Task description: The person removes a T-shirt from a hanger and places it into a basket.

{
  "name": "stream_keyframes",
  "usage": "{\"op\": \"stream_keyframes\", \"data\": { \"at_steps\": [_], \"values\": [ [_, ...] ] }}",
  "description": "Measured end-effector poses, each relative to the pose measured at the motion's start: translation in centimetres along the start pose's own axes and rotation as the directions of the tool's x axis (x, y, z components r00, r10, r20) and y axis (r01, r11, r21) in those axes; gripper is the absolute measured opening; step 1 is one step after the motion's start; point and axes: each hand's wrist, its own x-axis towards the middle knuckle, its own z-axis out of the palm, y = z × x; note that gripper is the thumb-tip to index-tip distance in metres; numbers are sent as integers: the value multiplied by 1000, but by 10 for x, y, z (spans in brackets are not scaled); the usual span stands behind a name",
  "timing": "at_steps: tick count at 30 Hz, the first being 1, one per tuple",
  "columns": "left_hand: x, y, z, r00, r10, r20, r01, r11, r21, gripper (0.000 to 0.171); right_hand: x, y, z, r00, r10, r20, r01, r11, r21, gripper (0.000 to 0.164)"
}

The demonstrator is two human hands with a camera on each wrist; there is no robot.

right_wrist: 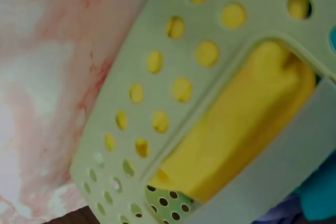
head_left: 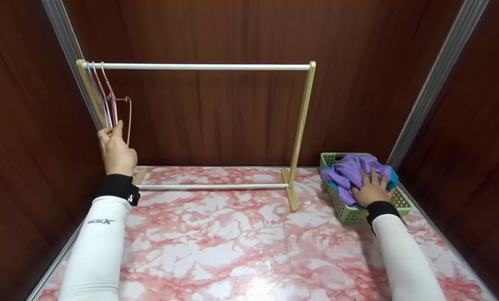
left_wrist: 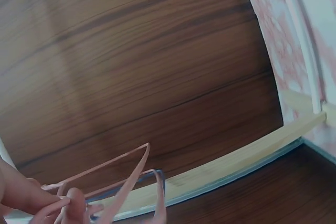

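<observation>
Several thin hangers hang at the left end of the rack's white top rail (head_left: 199, 67). My left hand (head_left: 119, 154) is at their lower part, and in the left wrist view its thumb and fingers pinch a pink hanger (left_wrist: 124, 195). A blue hanger (left_wrist: 161, 176) is close beside it. Far to the right, my right hand (head_left: 372, 193) lies with spread fingers on a crumpled purple cloth (head_left: 347, 172). That cloth is in a green perforated basket (head_left: 349, 214), over teal fabric (head_left: 393, 179). Yellow fabric (right_wrist: 239, 124) shows through the basket's side in the right wrist view.
The rack's right wooden post (head_left: 301, 125) stands between the hangers and the basket, with a foot (head_left: 291, 198) on the red-and-white marbled surface (head_left: 216, 246). A lower white bar (head_left: 216, 186) runs near the surface. Dark wood panels (head_left: 216, 125) enclose the back and sides.
</observation>
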Motion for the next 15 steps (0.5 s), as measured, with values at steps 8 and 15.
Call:
{"op": "stream_keyframes", "data": {
  "at_steps": [8,15],
  "values": [
    [-21,1,10,989,138,-59,-129,982,141,79,-13,-12,-1,995,99,-14,-98,993,67,79],
    [-54,12,29,934,314,-169,-297,947,121,83,-28,-40,-3,988,147,-37,-143,985,100,81]
  ]
}}
